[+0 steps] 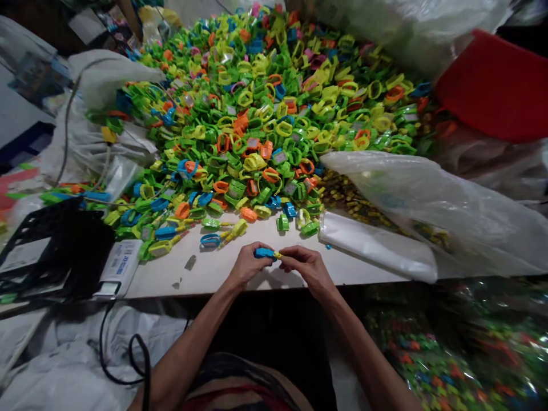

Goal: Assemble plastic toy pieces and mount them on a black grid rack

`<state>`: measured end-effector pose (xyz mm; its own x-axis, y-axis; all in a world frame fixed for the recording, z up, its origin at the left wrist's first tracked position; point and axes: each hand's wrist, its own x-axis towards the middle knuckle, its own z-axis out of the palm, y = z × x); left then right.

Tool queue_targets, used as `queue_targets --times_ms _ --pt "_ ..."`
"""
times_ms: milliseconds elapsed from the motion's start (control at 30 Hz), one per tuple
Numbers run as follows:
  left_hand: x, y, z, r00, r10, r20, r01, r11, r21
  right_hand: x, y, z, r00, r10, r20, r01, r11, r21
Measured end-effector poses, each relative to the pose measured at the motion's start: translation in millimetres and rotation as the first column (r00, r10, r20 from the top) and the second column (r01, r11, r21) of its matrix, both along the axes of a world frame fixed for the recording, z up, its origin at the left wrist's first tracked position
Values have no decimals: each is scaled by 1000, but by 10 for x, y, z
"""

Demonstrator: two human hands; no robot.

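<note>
My left hand is closed around a blue plastic band-shaped piece, which looks like a small toy watch. A short yellow piece meets its right end, pinched between the thumb and fingers of my right hand. Whether the two pieces are joined or only touching, I cannot tell. Both hands are just above the front edge of the white table. Just beyond them lie a loose blue band, a green one and an orange one.
A big heap of green, yellow, orange and blue bands covers the back. At right, clear plastic partly covers small yellow pieces, beside a white plastic roll. A white box-shaped device and black rack stand left.
</note>
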<state>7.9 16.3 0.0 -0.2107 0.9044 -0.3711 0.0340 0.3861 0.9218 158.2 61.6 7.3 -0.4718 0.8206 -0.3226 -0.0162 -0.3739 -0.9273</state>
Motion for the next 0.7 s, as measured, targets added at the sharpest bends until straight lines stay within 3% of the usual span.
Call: queue_targets --times_ms 133,300,467,600,700 --pt "40 -18 -1 997 26 78 -31 997 69 63 26 7 1000 15 -9 -15 1000 -3" --pt "121 4 29 991 -57 118 47 995 85 76 60 86 999 26 -31 -24 998 52" --pt "125 -3 73 998 11 59 -14 998 57 126 43 121 995 98 3 -98 992 74" --pt "127 -7 116 985 -173 -17 174 980 96 159 91 160 996 79 -38 -78 997 21" --pt "132 -1 157 956 -294 -25 295 952 87 176 166 234 975 219 -36 -216 974 69"
